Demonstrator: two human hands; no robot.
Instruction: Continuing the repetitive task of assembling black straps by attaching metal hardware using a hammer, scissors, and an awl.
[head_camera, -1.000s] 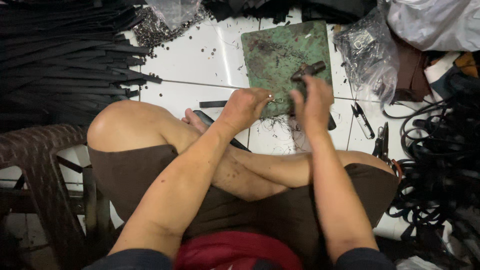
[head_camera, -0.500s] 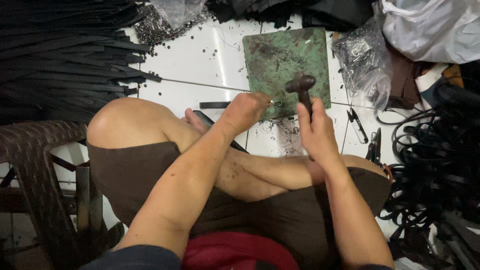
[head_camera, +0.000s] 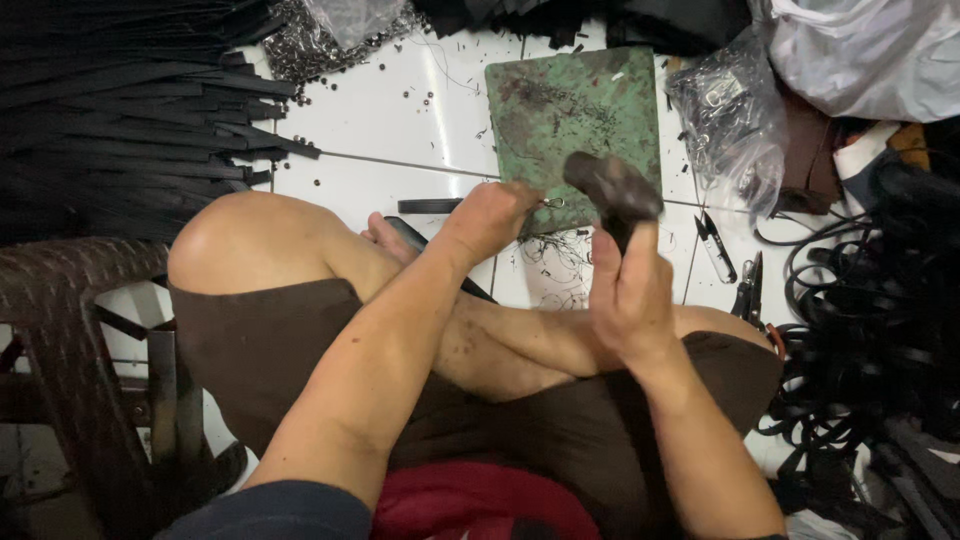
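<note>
Now, step in hand: hammering a small metal fitting on the green block, judged from the raised tool and the pinching fingers.
Right hand: the right hand (head_camera: 628, 295) is clenched round the handle of a hammer (head_camera: 612, 190), whose dark head hangs above the lower right corner of the block.
Left hand: the left hand (head_camera: 490, 215) pinches a small ring-like metal piece (head_camera: 553, 202) at the block's lower edge; what lies under the fingers is hidden.
Green block: the worn green block (head_camera: 580, 110) lies flat on the white tiled floor (head_camera: 350, 130), just in front of the crossed legs.
Doing it well: the blow should fall straight down on the fitting, with the fingertips kept back from under the head and the piece held flat on the block.
Clear bag, right: a plastic bag (head_camera: 730, 120) beside the block holds small metal buckles or rings; I cannot tell which.
Clear bag, top: a second bag (head_camera: 350, 25) lies on spilled tiny metal rivets.
Nearby: black straps (head_camera: 120, 110) piled at left; snips (head_camera: 715, 245) and pliers (head_camera: 748, 290) on the floor at right.
</note>
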